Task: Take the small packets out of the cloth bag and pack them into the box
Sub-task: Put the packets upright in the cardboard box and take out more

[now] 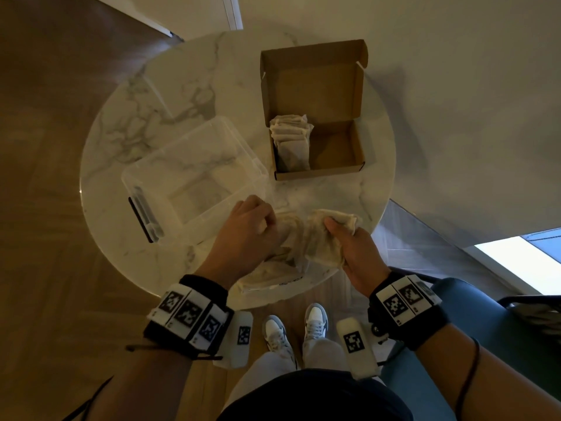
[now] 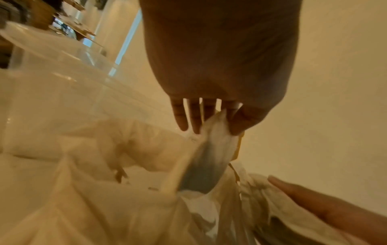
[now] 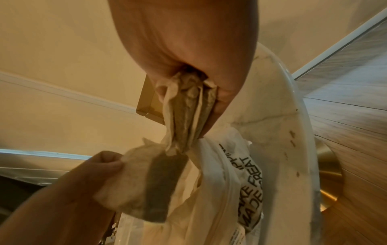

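The cream cloth bag (image 1: 267,276) with black print (image 3: 249,179) lies crumpled at the table's near edge. My left hand (image 1: 258,224) pinches one small packet (image 2: 209,159) between thumb and fingers just above the bag's mouth. My right hand (image 1: 337,230) grips a bunch of several packets (image 3: 188,109) beside it, a little to the right. The open cardboard box (image 1: 334,170) stands farther back on the table. A row of packets (image 1: 291,138) fills its left side, and its right side shows bare cardboard.
A clear plastic tub (image 1: 194,174) stands left of the box, close to my left hand. The round marble table (image 1: 145,123) ends just behind my wrists. A blue chair (image 1: 473,329) sits at my right, and a wall rises behind the box.
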